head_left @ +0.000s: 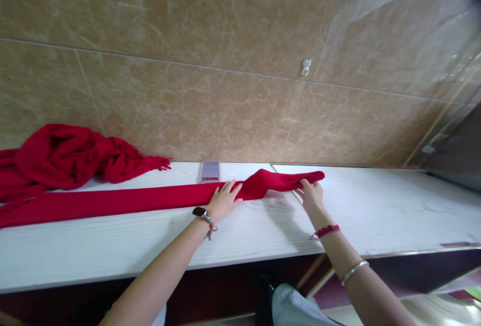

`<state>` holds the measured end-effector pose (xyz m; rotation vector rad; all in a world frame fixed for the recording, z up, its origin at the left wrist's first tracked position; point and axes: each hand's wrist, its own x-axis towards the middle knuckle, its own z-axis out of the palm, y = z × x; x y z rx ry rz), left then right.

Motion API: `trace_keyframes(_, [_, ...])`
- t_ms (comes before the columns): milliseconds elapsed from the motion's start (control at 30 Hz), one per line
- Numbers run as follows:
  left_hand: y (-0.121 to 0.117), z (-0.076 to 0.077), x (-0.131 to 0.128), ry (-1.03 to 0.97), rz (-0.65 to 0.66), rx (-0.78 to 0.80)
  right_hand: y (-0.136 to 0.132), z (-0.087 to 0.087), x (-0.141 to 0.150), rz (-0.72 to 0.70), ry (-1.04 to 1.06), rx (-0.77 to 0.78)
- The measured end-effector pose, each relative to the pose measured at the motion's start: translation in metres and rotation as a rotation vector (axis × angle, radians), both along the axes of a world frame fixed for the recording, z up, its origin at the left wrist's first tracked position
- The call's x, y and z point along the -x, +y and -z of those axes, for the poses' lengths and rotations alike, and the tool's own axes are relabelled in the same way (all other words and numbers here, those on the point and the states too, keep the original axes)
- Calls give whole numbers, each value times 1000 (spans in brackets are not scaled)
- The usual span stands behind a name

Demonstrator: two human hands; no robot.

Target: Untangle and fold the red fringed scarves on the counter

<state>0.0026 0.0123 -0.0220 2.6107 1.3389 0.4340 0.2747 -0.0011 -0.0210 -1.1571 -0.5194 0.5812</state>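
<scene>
A long red scarf (143,202), folded into a narrow strip, runs across the white tabletop from the left edge of the view. My left hand (224,201) lies on the strip with its fingers spread, pressing on the cloth. At the strip's right end, my right hand (311,195) has its fingers closed on the scarf's edge. Between the hands the cloth rises in a loose bulge, and its end is lifted off the table, casting a shadow. A second red scarf (75,158) with a fringed end lies crumpled behind the strip at the far left.
A small flat card or phone (210,172) lies against the wall, partly behind the scarf. The white tabletop (394,206) stretches right along the tiled wall (225,110). A small cat-shaped ornament (305,67) is on the tiles. Below the front edge is a dark recess.
</scene>
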Motion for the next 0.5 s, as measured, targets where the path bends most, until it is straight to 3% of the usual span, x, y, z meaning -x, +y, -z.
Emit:
trace_keyframes(100, [-6,1,10,243,46,112,-6,12,-32,65,61,87])
trace_keyframes(267, [-13,-14,26,330,74,231,-18,16,-70,14,110,171])
trace_keyframes(367, [-15,-19,22,323,55,205,-18,19,-84,-78,88,238])
trace_keyframes(500, [-15,-16,-1,291,135,109,-9,24,-93,-130,57,293])
